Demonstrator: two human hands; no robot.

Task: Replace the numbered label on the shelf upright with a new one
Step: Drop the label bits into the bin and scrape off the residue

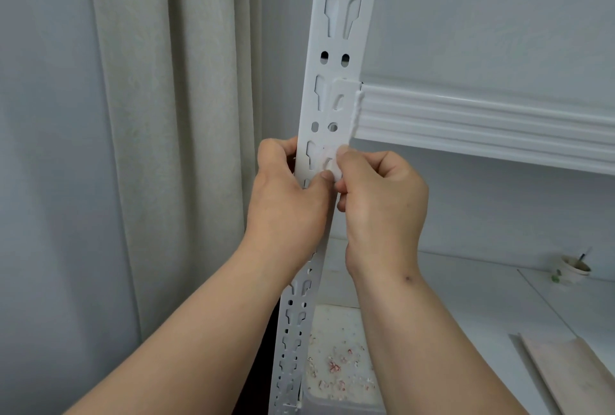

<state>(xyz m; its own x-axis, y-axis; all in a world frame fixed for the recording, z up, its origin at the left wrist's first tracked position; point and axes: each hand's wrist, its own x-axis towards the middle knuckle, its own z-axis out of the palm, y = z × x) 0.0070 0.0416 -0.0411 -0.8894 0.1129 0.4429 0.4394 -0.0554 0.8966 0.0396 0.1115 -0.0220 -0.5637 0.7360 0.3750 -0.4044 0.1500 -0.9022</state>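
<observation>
Big picture first: a pale curtain (173,115) hangs on the left, and the white slotted shelf upright (336,58) runs top to bottom through the middle, with a ribbed white shelf beam (482,121) hooked into it on the right. Both hands meet on the upright just below that beam. The left hand (286,195) wraps the upright's left edge, its thumb pressing on the front face. The right hand (382,201) has curled fingers, thumb and forefinger pinching a small white label (332,166) that lies against the upright. No number is readable on it, so whether this is the old label peeling off or the new one going on cannot be told. Either way, the swap looks unfinished. Low down, a white tray (336,364) holds red-and-white scraps.
</observation>
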